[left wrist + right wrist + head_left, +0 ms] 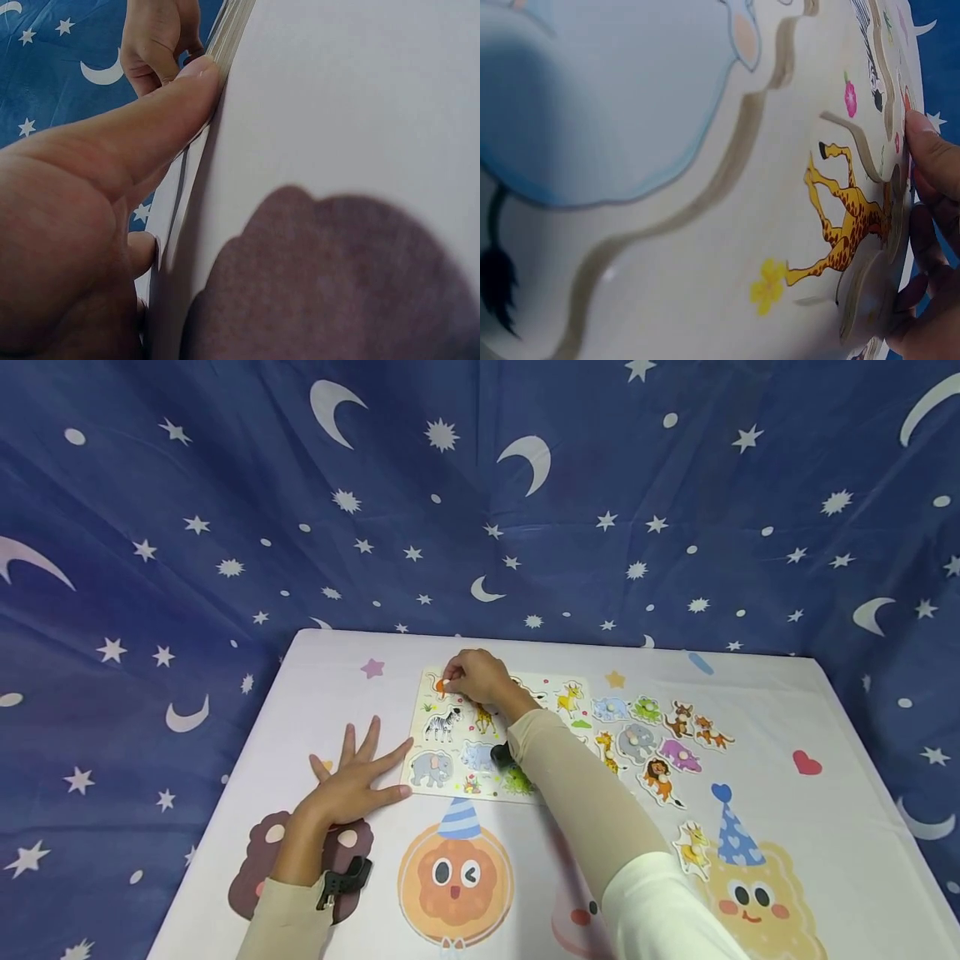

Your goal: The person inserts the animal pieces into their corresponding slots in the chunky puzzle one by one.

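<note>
A wooden animal puzzle board point(417, 739) lies on the table. My right hand point(483, 678) reaches over its far left corner, thumb and fingertips pinching a small orange puzzle piece point(440, 688) at the corner recess. The fingers cover most of that piece. In the right wrist view, the hand point(934, 187) is low at the board's far side, beyond the printed giraffe point(847, 225). My left hand point(348, 785) rests with fingers spread on the table at the board's left side. Its thumb point(161, 124) lies along the board's edge in the left wrist view.
Loose animal pieces lie right of the board, among them a grey elephant point(637, 742), a purple rhino point(680, 756) and a lion point(658, 779). A yellow antelope piece point(693, 850) lies nearer the front. A starry blue cloth point(480, 527) hangs behind the table.
</note>
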A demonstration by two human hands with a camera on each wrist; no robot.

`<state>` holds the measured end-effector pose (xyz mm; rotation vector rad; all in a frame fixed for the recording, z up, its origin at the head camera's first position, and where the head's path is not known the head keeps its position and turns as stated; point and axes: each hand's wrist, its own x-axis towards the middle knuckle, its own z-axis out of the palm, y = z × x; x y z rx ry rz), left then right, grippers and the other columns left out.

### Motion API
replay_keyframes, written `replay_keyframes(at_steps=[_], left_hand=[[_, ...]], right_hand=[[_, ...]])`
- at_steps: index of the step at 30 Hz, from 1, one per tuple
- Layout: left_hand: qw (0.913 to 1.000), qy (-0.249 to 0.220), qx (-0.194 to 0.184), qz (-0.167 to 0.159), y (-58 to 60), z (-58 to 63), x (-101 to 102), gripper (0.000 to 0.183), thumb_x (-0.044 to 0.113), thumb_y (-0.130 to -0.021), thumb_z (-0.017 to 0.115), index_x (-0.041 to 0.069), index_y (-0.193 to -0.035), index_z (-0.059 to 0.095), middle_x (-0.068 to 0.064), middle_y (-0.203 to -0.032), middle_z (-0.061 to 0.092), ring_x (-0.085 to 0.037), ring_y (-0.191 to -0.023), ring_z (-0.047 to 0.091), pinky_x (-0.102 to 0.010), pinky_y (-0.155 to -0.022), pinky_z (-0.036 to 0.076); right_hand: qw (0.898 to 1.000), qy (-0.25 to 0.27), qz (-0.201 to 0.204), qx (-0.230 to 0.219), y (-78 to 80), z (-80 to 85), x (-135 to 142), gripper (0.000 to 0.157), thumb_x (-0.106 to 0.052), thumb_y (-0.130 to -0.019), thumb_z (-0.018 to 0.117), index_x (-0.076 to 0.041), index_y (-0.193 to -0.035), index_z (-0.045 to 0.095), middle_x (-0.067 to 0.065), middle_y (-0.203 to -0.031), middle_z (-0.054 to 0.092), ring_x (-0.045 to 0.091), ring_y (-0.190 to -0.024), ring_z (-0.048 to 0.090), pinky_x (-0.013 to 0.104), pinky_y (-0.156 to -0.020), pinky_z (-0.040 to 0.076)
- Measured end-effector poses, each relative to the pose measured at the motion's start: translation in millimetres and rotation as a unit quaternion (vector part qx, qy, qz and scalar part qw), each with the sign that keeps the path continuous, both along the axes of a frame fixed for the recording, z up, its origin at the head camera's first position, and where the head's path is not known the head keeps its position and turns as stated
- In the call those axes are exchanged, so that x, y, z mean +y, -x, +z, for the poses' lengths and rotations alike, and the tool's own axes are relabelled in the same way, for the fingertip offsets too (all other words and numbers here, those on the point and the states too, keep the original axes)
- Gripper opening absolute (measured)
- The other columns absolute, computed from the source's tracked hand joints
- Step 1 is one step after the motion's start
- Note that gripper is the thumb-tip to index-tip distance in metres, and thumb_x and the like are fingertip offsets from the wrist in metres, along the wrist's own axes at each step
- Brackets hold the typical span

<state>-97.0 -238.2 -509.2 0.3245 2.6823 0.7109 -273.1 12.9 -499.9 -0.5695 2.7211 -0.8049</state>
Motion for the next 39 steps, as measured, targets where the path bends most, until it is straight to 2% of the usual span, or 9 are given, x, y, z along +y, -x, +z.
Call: replay_keyframes(at_steps=[8,15,23,27,32,39], left_hand=[[1.0,0.002,-0.003,0.002,-1.5,-0.2,3.2,0.076,0.065,-0.09,0.064,0.041,-0.157,0.036,-0.011,-0.173,-0.009,-0.049,-0.154,-0.023,-0.087,-0.094,-0.027],[1.0,-0.001,-0.001,0.001,-1.3,1.2,7.2,0.076,0.064,-0.09,0.065,0.04,-0.157,0.037,-0.012,-0.173,-0.008,-0.05,-0.154,-0.022,-0.087,-0.094,-0.027],[1.0,0.008,-0.001,-0.002,-0.2,2.1,8.5,0.076,0.065,-0.09,0.064,0.041,-0.157,0.037,-0.013,-0.173,-0.008,-0.051,-0.153,-0.021,-0.088,-0.094,-0.025],[1.0,0.009,0.001,0.0,0.4,2.1,8.6,0.077,0.066,-0.09,0.064,0.041,-0.157,0.037,-0.013,-0.173,-0.007,-0.051,-0.154,-0.021,-0.087,-0.094,-0.026],[1.0,0.007,0.004,0.001,-0.6,1.7,8.1,0.078,0.067,-0.089,0.065,0.04,-0.156,0.038,-0.013,-0.173,-0.007,-0.052,-0.153,-0.021,-0.088,-0.093,-0.026],[1.0,-0.003,0.008,0.002,-3.7,1.6,5.0,0.077,0.065,-0.089,0.066,0.04,-0.157,0.038,-0.014,-0.173,-0.007,-0.052,-0.153,-0.022,-0.088,-0.092,-0.027]], right_hand=[[0.999,0.027,-0.008,-0.016,-1.3,-3.5,3.6,0.013,-0.033,-0.092,0.078,-0.021,-0.097,0.075,-0.005,-0.093,0.068,0.014,-0.085,0.059,0.034,-0.086,0.048],[0.999,0.041,-0.005,-0.012,-1.5,-5.6,9.9,0.013,-0.033,-0.092,0.077,-0.022,-0.098,0.077,-0.006,-0.096,0.069,0.012,-0.088,0.06,0.033,-0.089,0.05],[0.993,0.117,-0.005,-0.003,-4.6,5.5,24.2,0.013,-0.027,-0.093,0.077,-0.017,-0.102,0.078,-0.003,-0.099,0.07,0.014,-0.087,0.06,0.029,-0.082,0.051],[0.991,0.133,-0.002,0.017,-7.0,15.6,41.5,0.014,-0.025,-0.093,0.076,-0.016,-0.103,0.079,-0.002,-0.098,0.072,0.016,-0.089,0.061,0.031,-0.083,0.051],[0.988,0.151,-0.017,0.009,-14.4,26.6,73.3,0.013,-0.027,-0.095,0.075,-0.018,-0.103,0.079,-0.002,-0.099,0.072,0.017,-0.094,0.063,0.035,-0.084,0.053],[0.985,0.167,-0.035,0.002,-33.5,42.0,119.1,0.022,-0.031,-0.096,0.073,-0.015,-0.11,0.078,0.0,-0.103,0.072,0.019,-0.099,0.065,0.038,-0.086,0.054]])
